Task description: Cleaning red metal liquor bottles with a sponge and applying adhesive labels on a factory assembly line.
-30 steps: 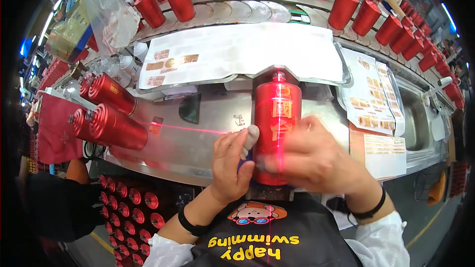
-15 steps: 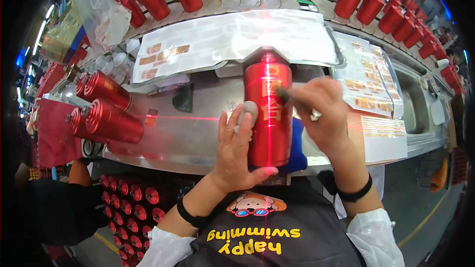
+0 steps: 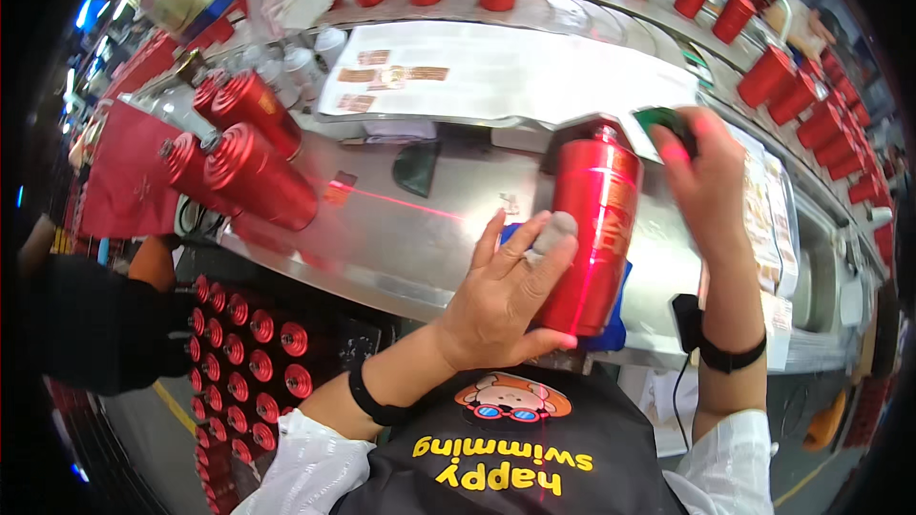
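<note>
Now red cylinder (image 3: 592, 224) lying lengthwise, valve end away, left hand (image 3: 501, 300) steadying

Your right hand (image 3: 706, 172) came off the red can (image 3: 593, 219) and swung up to about 1 o'clock, now gripping something green (image 3: 665, 121); your left hand (image 3: 501, 296) slid lower.

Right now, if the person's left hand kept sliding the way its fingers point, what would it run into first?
The left hand already presses against the red canister lying on the metal table, so that canister comes first. The fingers point up and right along its side.
</note>
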### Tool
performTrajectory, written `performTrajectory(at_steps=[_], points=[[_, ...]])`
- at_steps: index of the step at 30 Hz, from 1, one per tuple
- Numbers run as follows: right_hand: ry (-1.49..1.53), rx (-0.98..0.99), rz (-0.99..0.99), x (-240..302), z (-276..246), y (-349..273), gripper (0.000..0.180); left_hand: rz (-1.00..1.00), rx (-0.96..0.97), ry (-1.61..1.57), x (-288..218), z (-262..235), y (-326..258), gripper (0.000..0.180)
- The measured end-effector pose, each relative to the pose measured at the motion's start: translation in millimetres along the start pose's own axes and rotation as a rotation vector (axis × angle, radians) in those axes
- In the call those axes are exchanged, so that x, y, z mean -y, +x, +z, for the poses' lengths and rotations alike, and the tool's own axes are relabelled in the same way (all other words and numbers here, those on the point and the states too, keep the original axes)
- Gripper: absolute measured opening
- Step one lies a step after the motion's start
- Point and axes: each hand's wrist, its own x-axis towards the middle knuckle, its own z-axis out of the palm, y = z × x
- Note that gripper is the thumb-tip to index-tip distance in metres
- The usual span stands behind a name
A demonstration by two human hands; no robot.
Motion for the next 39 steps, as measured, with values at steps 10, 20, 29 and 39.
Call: performTrajectory(at_steps=[10, 20, 29, 39], points=[[0.307, 0.060, 0.228, -11, -21, -30, 0.027, -0.956, -0.053, 0.936, 230, -138, 84, 0.044], [0.490, 0.087, 0.288, -26, -37, -39, 0.030, -1.311, -0.032, 0.633, 339, -161, 70, 0.055], [0.457, 0.075, 0.244, -31, -42, -46, 0.030, -1.157, 0.012, 0.988, 294, -154, 85, 0.032], [0.273, 0.044, 0.013, -32, -42, -41, 0.021, -0.628, 0.193, 1.295, 244, -158, 121, 0.024]])
